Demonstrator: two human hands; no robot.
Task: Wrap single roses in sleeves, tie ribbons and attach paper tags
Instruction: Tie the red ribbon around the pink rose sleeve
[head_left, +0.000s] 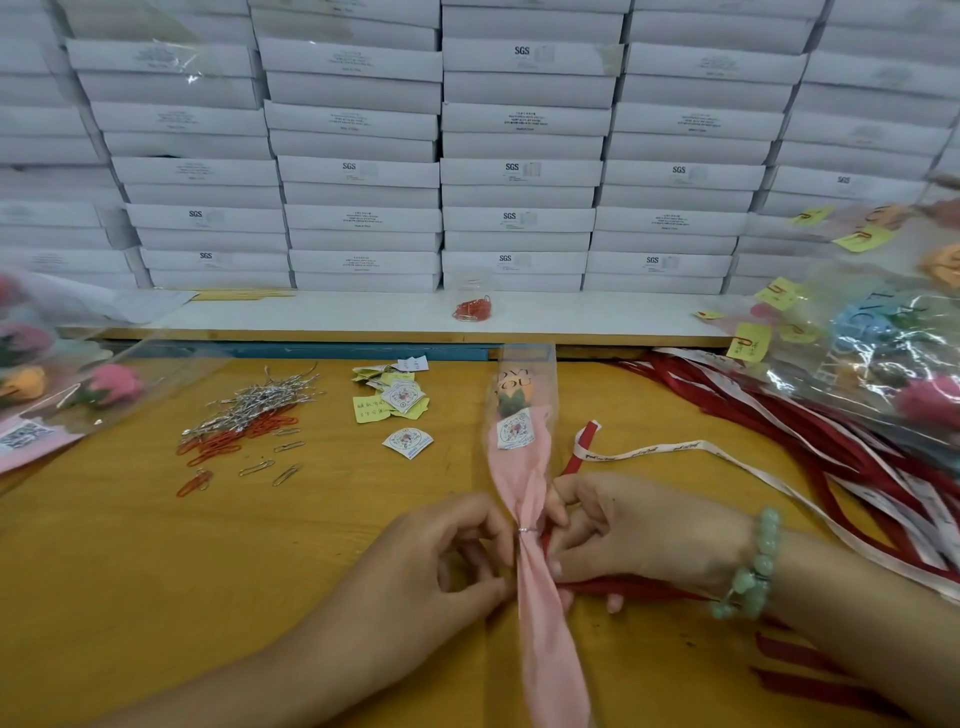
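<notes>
Pink paper sleeve (519, 467) already round the rose (511, 397), flat on the tabletop (337, 519), cinched by a silver tie (525, 530). Left hand (457, 556) pinching the sleeve's waist, right hand (639, 535) gripping the red ribbon (579, 449) beside it. Seemingly mid-tie, with paper tags (389, 400) not yet attached.

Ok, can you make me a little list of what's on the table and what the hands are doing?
rose: orange, inside a clear and pink sleeve
tie: silver, around the sleeve's narrow part
left hand: pinches the sleeve by the tie
right hand: holds a red ribbon beside the sleeve
tags: small pile left of the sleeve
clips: red and silver, further left
boxes: white, stacked behind
</notes>
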